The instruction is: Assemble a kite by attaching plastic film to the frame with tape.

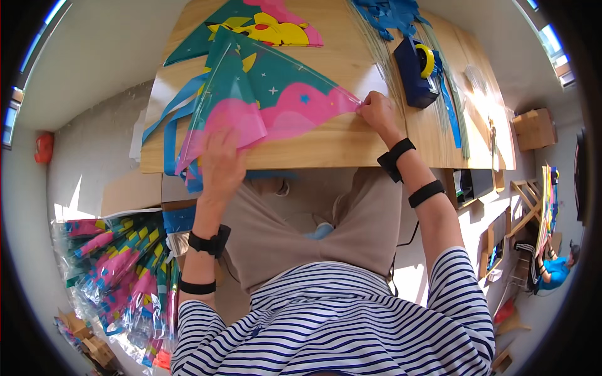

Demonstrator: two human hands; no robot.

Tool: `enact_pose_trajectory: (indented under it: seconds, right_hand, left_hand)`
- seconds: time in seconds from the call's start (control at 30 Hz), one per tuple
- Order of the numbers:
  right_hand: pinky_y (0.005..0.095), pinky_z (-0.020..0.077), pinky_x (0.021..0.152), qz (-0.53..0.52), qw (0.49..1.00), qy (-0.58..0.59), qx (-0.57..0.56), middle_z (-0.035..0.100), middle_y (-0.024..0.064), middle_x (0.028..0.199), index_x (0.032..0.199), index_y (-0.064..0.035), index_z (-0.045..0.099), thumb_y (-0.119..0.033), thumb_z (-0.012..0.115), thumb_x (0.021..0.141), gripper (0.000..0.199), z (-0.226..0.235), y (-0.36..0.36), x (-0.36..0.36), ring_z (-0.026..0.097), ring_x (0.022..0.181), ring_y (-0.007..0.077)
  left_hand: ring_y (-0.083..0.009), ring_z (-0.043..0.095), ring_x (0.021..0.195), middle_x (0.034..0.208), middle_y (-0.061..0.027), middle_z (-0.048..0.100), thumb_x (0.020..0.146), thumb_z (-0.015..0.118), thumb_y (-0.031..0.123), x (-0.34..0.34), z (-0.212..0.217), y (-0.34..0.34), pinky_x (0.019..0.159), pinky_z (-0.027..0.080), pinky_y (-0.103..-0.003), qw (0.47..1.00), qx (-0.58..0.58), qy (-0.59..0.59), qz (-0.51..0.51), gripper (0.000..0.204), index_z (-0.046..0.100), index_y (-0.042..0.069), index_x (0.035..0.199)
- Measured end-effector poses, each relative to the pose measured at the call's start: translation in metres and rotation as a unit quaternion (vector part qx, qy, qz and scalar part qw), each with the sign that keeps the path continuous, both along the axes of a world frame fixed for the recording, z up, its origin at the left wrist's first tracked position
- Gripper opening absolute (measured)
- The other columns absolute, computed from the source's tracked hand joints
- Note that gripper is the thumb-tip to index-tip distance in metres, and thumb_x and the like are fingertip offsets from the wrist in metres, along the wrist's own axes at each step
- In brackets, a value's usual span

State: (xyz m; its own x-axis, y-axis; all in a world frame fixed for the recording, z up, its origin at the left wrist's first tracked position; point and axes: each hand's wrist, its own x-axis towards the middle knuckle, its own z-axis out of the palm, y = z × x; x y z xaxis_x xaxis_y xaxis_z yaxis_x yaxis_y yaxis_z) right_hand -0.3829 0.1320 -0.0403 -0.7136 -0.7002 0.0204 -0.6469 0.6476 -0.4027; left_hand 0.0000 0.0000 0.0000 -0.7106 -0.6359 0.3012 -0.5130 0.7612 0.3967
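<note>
A green and pink triangular kite [285, 119] lies partly folded on the wooden table [326, 150], with thin rods along its edges. My right hand [380, 115] is closed, pinching the kite's right corner between thumb and fingers. My left hand [223, 156] lies over the pink lower part at the left, its fingers stretched out and slightly blurred. Blue ribbon tails [170, 135] hang from the kite's left side over the table edge. Beyond it, a second kite part [188, 45] with a yellow cartoon figure [279, 32] is partly covered.
At the right stands a dark blue tape dispenser [415, 75] with a yellow roll. Thin rods [448, 94] and blue ribbons [390, 15] lie around it. Plastic-wrapped kites [119, 269] are heaped at the lower left, beside a cardboard box [132, 191]. Another person [552, 272] sits far right.
</note>
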Motion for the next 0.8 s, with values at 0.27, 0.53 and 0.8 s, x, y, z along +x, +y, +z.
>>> enact_pose_trajectory:
  seconds: [0.27,0.53,0.8]
  right_hand:
    - [0.0491,0.0526,0.077,-0.040,0.985,-0.043,-0.163,0.069,0.0179,0.087,0.078,-0.0021,0.065,-0.010,0.068,0.079,0.009,0.017,-0.013,0.015,0.066,0.086,0.0403]
    - [0.0468,0.0469,0.087,0.270,0.911,0.138,-0.280,0.060,0.0171,0.098,0.090,-0.0031,0.058,-0.001,0.061,0.074,0.016,0.021,0.009,0.134,0.058,0.098,0.0374]
    - [0.0469,0.0457,0.094,0.342,0.904,0.114,-0.229,0.061,0.0165,0.105,0.097,-0.0027,0.062,-0.009,0.066,0.078,0.020,-0.005,0.007,0.186,0.058,0.105,0.0352]
  left_hand:
    - [-0.0362,0.051,0.135,0.139,-0.0171,0.057,0.082,0.075,0.014,-0.060,-0.028,0.028,0.117,0.033,-0.055,0.994,-0.025,-0.060,-0.089,0.045,0.062,0.002,0.123]
    - [-0.0340,0.053,0.133,0.132,-0.0165,0.063,0.089,0.064,0.008,-0.063,-0.033,0.026,0.116,0.034,-0.055,0.999,-0.049,-0.008,-0.015,0.032,0.064,0.001,0.120]
    - [-0.0340,0.048,0.139,0.145,-0.0126,0.055,0.093,0.067,0.020,-0.068,-0.022,0.020,0.117,0.027,-0.064,0.998,-0.062,-0.008,-0.017,0.042,0.060,0.006,0.132]
